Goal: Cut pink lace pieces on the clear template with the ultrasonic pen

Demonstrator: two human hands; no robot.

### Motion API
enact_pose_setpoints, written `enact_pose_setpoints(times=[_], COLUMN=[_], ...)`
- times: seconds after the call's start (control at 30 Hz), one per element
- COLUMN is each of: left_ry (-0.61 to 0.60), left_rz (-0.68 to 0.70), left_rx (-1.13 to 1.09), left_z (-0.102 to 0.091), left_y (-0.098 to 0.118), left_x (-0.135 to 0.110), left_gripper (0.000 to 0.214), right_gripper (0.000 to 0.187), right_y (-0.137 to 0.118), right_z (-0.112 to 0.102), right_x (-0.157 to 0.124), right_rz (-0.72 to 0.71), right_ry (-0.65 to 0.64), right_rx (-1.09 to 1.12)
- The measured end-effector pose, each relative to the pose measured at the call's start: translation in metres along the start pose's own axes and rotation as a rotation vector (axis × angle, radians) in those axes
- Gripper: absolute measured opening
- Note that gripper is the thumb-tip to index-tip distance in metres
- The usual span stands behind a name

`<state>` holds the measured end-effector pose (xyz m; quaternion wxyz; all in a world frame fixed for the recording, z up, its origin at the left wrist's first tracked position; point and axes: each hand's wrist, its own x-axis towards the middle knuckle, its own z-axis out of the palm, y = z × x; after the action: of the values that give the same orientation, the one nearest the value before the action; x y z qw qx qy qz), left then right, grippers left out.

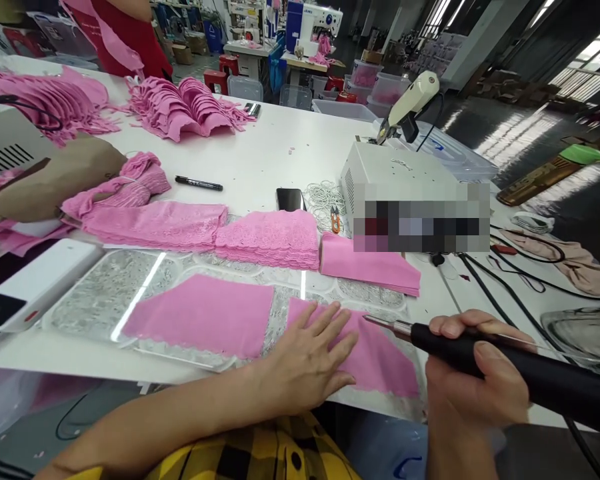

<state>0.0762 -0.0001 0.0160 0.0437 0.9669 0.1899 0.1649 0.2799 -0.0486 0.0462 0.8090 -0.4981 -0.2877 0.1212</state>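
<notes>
My left hand lies flat, fingers spread, on the right-hand pink fabric piece, pressing it to the clear plastic sheet. A black-handled tool with a narrow metal tip, like a hot-knife or ultrasonic pen, is gripped in my right hand. Its tip is close over the fabric's upper edge; I cannot tell whether it touches. Left of my hand another pink fabric piece lies flat. Behind are stacks of pink lace, lace-patterned fabric and plain pink fabric.
A grey box machine with cables stands at right. Near it are orange snips, a phone and tangled white cord. A black marker and pink bundles lie farther back. A person in red stands behind the table.
</notes>
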Motion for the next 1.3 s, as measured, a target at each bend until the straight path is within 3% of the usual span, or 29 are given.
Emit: enact_pose_setpoints(times=[0.37,0.73,0.9,1.03,1.3], left_ry=[0.030,0.040,0.079,0.097,0.163], left_rz=[-0.131,-0.131,-0.101,-0.061,0.010], left_rx=[0.036,0.002,-0.027,-0.065,-0.123], left_z=[-0.012,-0.007,-0.011,-0.015,-0.015], left_y=[-0.029,-0.031,-0.031,-0.032,-0.034], left_x=[-0.058,-0.064,-0.068,-0.075,-0.085], left_gripper=[0.041,0.043,0.042,0.039,0.037], right_gripper=[0.016,0.015,0.015,0.016,0.014], right_y=[0.012,0.012,0.010,0.012,0.017], right_z=[0.021,0.025,0.037,0.046,0.049], right_x=[-0.008,-0.007,-0.013,-0.020,-0.021], right_rz=[0.001,-0.052,-0.001,0.035,0.029], right_ry=[-0.103,-0.106,-0.086,-0.143,-0.168], right_rx=[0.052,-0.029,0.005,0.026,0.004])
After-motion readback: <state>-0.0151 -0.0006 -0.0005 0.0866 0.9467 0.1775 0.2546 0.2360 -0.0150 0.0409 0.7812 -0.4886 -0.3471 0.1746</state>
